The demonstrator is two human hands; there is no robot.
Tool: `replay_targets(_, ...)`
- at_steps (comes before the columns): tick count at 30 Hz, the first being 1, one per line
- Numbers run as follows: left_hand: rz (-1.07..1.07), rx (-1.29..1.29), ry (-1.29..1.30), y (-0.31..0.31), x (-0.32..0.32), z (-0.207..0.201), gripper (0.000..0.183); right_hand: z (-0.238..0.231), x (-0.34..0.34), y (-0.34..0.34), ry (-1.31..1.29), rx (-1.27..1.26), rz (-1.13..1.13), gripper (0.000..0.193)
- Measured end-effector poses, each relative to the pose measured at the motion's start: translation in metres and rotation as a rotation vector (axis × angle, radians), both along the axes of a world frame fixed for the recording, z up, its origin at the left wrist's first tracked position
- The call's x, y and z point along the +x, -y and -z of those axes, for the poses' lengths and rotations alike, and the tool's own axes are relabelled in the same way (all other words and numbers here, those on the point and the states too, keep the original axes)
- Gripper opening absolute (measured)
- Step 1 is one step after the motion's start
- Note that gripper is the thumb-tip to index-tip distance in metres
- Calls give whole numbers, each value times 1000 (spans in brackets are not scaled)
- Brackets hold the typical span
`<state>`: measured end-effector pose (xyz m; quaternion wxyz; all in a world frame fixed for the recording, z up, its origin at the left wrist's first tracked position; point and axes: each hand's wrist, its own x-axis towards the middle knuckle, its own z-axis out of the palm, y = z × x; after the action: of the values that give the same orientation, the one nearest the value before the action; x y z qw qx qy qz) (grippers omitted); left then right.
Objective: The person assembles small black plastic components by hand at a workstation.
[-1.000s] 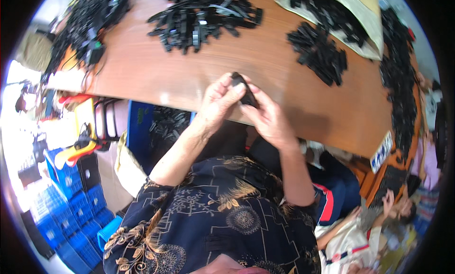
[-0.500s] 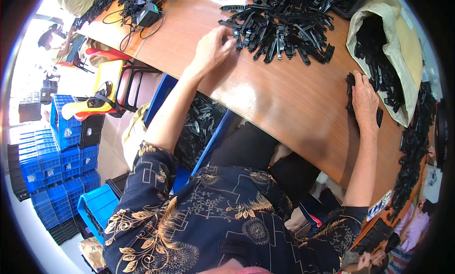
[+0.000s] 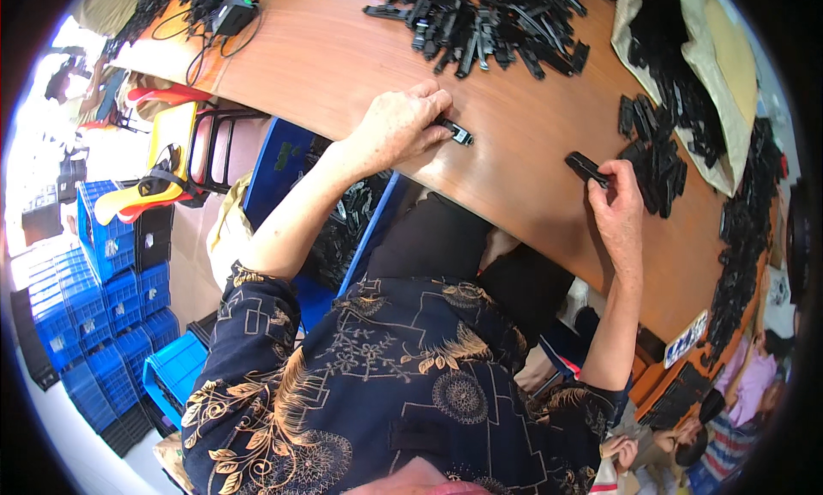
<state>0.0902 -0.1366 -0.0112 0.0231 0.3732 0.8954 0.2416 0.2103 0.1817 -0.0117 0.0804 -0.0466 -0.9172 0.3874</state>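
Left part (image 3: 463,134): small, black, glinting; your left fingers (image 3: 431,102) pinched one end, nearly closed, over the counter (image 3: 514,174).
Right part (image 3: 583,165): black, slim; your right fingers (image 3: 619,174) pinched its near end.
Handling: likely light, stiff, slick; mid-body grip looked best.
Versus half-second earlier: your fingers had left heap (image 3: 480,24) and small pile (image 3: 658,161), closer together.

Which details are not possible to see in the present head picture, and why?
In the head view:
Left black piece: one end hidden by the left hand.
Right black piece: one end hidden by the right hand.
Large black heap: far side cut off by the upper edge.
Blue crate: contents partly hidden by the left forearm.
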Motion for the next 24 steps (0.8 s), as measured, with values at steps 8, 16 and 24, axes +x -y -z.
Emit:
replay_targets(8,30,-58,-1,-31,20,-8,24,-2,14,7,-51,215,-76,32)
replay_targets(16,-278,804,1066,-69,29,15,23,20,3,35,-175,138,16,27)
replay_targets(24,-341,1175,1371,-94,47,24,31,23,-6,98,-336,-135,117,29)
